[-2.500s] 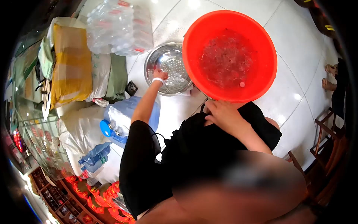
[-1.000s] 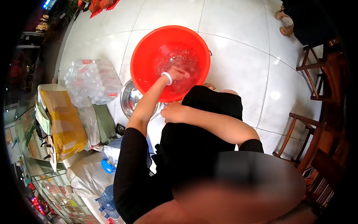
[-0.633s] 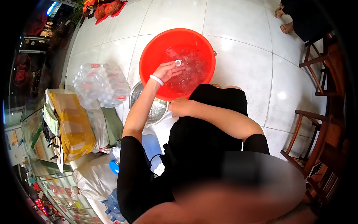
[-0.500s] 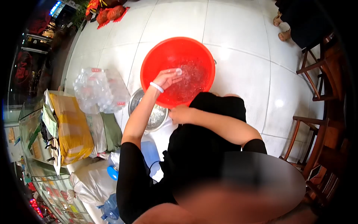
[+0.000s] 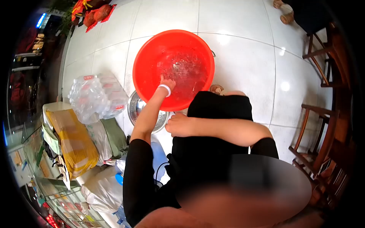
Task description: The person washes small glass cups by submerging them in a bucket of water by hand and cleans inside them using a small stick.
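Observation:
A large red tub [image 5: 146, 62] holds water and many small translucent things that I cannot make out singly. Over the tub's near left part is my left hand [image 5: 167, 82], a white band at its wrist; its fingers are bunched, and whatever they grip is hidden. My right hand [image 5: 179, 124] is closed by my knees, just below the tub's near rim, and its fingertips do not show clearly. A round metal strainer basin [image 5: 159, 122] stands partly under the tub's left edge and my left forearm.
At left are wrapped clear bottles [image 5: 89, 98], a yellow-taped box [image 5: 78, 146], sacks [image 5: 114, 137] and a glass case. Wooden chairs [image 5: 315, 140] stand at right. Another person's feet [image 5: 287, 18] are at top right. Red bundles [image 5: 102, 13] lie at top left.
My left hand has drawn back toward the tub's near left side, its fingers now bunched; the small pale round thing at its fingertips no longer shows. My right hand remains closed near the rim.

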Demonstrator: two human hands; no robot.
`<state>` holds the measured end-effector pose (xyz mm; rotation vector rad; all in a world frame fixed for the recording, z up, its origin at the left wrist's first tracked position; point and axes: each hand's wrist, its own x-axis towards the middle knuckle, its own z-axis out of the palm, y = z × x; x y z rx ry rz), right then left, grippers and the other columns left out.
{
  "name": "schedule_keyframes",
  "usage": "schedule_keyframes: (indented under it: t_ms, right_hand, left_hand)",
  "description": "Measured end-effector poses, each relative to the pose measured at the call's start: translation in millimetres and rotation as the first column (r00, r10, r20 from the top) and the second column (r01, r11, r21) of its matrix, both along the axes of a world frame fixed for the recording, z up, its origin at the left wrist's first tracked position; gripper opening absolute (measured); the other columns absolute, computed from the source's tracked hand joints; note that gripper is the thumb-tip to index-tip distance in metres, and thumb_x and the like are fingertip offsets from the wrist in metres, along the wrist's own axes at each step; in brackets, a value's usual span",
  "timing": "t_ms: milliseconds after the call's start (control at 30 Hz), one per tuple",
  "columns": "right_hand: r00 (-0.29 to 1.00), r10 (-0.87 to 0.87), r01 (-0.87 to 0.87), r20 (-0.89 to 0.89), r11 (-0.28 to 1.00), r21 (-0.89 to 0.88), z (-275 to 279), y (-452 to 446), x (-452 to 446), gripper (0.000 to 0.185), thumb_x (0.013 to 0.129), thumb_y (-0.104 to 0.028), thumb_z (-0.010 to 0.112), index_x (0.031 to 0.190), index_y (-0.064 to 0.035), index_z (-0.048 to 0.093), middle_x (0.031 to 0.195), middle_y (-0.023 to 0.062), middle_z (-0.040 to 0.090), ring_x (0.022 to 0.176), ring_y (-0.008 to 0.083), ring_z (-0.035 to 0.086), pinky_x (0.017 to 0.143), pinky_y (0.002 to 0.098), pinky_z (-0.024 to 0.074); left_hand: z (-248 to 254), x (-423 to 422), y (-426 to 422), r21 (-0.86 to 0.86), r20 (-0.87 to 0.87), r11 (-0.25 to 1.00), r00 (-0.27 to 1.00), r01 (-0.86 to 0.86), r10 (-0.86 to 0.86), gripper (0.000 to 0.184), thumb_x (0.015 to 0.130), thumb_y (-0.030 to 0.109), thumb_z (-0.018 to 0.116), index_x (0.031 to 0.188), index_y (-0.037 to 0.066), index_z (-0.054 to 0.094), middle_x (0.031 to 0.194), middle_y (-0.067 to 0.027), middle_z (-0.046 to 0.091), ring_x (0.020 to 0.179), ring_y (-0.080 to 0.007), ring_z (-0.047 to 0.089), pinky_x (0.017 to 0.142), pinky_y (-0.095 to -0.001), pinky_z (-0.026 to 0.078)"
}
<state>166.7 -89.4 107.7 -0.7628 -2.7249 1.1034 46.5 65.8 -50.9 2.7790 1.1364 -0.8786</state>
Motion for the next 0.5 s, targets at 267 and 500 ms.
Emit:
schedule_keyframes:
  t_ms: [267, 500]
  right_hand:
    - [1.0, 0.013, -0.013, -0.002, 0.998, 0.067, 1.2, -1.9, 10.1, 0.031, 0.064, -0.024, 0.067, 0.078, 0.0016, 0.056, 0.073, 0.018, 0.058, 0.078, 0.0327, 0.057, 0.07, 0.0418, 0.0443]
    - [0.999, -0.008, 0.001, 0.039, 0.983, 0.182, 2.5, 2.5, 8.6, 0.031, 0.063, -0.026, 0.068, 0.078, -0.0001, 0.06, 0.076, 0.0158, 0.06, 0.082, 0.0306, 0.057, 0.071, 0.0417, 0.0461]
  left_hand:
    - [128.1, 24.6, 18.5, -0.609, 0.633, 0.787, 0.537, -0.099, 0.558, 0.021, 0.063, 0.018, 0.069, 0.079, 0.006, 0.063, 0.079, -0.0087, 0.063, 0.077, -0.02, 0.06, 0.068, -0.0347, 0.046]
    - [40.3, 11.1, 5.7, -0.18, 0.448, 0.978, 0.876, -0.108, 0.18, 0.021, 0.066, 0.011, 0.065, 0.085, 0.003, 0.064, 0.083, -0.0072, 0.063, 0.075, -0.0128, 0.057, 0.07, -0.0283, 0.046]
